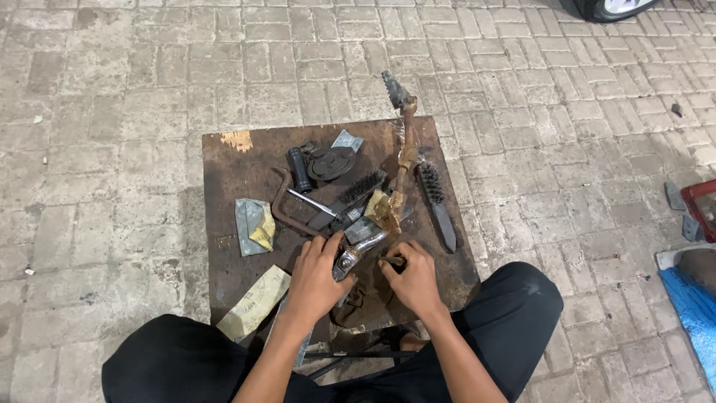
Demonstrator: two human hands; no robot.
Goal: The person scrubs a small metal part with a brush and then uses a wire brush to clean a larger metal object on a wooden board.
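Note:
My left hand (pixel 317 277) grips a small shiny metal part (pixel 352 255) near the front edge of a dark, rusty work board (pixel 239 179). My right hand (pixel 412 277) is closed on a thin dark tool (pixel 389 260) whose tip points at that part. Just beyond the hands a long rusty, grease-coated rod (pixel 405 157) stands tilted up from the board, with a dark fitting at its top. Two wire brushes lie close by, one (pixel 361 188) left of the rod and one (pixel 435 201) right of it.
On the board lie a black handgrip (pixel 299 169), a round dark part (pixel 330 163), a bent rusty bar (pixel 282 205) and folded sandpaper pieces (pixel 254 225). Another sheet (pixel 254 302) hangs off the front. Brick paving surrounds it; a red box (pixel 704 205) and blue cloth (pixel 693 310) sit right.

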